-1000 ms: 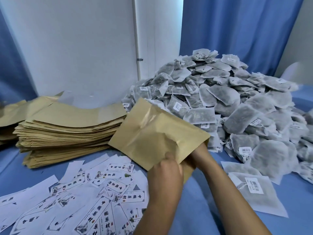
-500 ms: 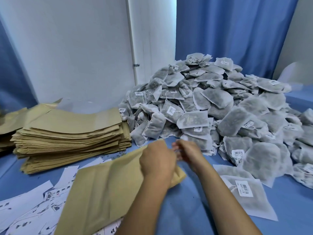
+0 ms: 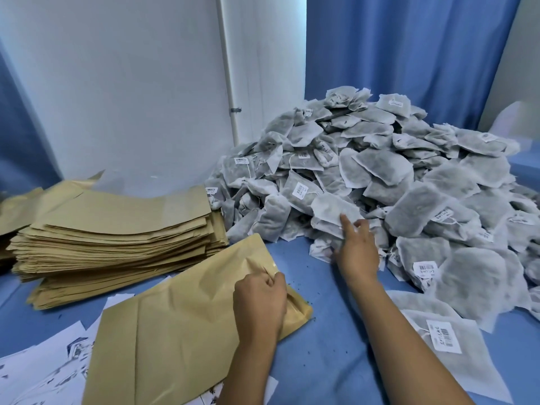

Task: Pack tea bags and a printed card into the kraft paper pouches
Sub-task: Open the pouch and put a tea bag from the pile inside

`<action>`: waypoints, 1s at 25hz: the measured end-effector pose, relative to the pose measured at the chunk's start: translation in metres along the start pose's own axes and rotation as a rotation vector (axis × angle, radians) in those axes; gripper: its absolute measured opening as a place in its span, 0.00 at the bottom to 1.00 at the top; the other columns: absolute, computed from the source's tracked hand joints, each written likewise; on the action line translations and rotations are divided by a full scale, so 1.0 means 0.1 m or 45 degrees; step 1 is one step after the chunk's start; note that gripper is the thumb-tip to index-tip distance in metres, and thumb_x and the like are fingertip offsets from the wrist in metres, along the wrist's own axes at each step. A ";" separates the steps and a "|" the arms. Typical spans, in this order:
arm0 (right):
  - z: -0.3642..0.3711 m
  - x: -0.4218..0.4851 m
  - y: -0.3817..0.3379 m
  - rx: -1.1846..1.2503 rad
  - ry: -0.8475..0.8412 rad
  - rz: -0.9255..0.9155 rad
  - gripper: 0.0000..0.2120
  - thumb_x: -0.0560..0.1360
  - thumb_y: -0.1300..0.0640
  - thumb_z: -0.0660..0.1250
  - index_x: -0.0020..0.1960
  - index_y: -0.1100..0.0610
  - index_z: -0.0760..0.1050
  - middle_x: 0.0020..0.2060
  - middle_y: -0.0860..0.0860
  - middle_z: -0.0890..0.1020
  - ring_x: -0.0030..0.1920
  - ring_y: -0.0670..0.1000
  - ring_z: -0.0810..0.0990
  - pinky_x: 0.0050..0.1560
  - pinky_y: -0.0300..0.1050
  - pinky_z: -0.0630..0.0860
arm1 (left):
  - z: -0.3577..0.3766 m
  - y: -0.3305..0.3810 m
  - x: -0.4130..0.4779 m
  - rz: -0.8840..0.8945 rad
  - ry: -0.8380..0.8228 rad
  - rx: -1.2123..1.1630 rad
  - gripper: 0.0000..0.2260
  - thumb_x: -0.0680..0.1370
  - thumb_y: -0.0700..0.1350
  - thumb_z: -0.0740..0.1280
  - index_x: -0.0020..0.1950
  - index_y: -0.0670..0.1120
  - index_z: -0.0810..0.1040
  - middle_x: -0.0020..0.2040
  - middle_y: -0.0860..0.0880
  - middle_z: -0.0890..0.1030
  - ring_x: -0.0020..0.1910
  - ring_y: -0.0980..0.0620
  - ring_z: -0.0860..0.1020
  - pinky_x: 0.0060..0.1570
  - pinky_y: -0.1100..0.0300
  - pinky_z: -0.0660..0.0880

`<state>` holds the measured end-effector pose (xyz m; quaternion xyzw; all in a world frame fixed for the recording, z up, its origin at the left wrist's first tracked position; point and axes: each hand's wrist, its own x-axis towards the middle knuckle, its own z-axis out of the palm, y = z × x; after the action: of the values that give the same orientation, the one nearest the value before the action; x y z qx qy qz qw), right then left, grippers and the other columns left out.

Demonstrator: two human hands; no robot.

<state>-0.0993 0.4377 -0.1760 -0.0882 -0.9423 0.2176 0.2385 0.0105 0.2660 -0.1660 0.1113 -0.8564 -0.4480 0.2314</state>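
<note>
The pouch (image 3: pixel 181 325) lies flat on the blue desk (image 3: pixel 330 346), just in front of the pouch stack (image 3: pixel 117 229). The left hand (image 3: pixel 260 302) pinches its mouth corner, fingers (image 3: pixel 273 283) curled on the paper. The right hand (image 3: pixel 358 249) reaches to the near foot of the tea bag heap (image 3: pixel 394 185), to the right of that stack, fingers (image 3: pixel 347 223) spread and just touching one tea bag (image 3: pixel 333 209), with nothing gripped yet.

The likely trouble is in the heap: strings and tags look tangled, so lifting one bag may drag neighbours along or start a slide towards the pouch. A loose one-corner pinch may let the mouth fall closed before the bag arrives, and the paper is already creased there. The printed cards (image 3: pixel 43 366), in front of the stack and partly under the pouch, could shift or crumple if it is dragged.
</note>
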 end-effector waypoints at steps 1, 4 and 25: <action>-0.02 0.00 0.01 0.061 0.021 -0.001 0.28 0.74 0.56 0.67 0.72 0.51 0.65 0.65 0.56 0.67 0.58 0.60 0.72 0.48 0.50 0.73 | -0.01 0.01 0.00 0.012 0.000 -0.009 0.18 0.73 0.44 0.65 0.26 0.35 0.73 0.24 0.42 0.76 0.28 0.41 0.76 0.36 0.46 0.76; -0.12 -0.02 -0.06 0.511 0.051 0.040 0.13 0.74 0.55 0.67 0.58 0.56 0.78 0.51 0.52 0.77 0.48 0.55 0.77 0.44 0.46 0.71 | -0.03 -0.02 -0.03 0.029 -0.014 -0.054 0.17 0.73 0.43 0.64 0.26 0.35 0.73 0.22 0.43 0.75 0.27 0.42 0.75 0.36 0.48 0.75; -0.35 -0.59 -0.65 0.657 -0.963 -0.353 0.14 0.73 0.66 0.64 0.36 0.48 0.72 0.35 0.45 0.75 0.33 0.34 0.72 0.41 0.34 0.67 | -0.11 0.16 -0.14 0.412 0.162 -0.006 0.21 0.67 0.45 0.64 0.24 0.46 0.52 0.22 0.42 0.59 0.22 0.41 0.62 0.26 0.58 0.57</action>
<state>-0.0349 0.3765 -0.1435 0.1859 -0.8812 0.4273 -0.0802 0.0283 0.2724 -0.1513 -0.0004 -0.8457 -0.3989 0.3544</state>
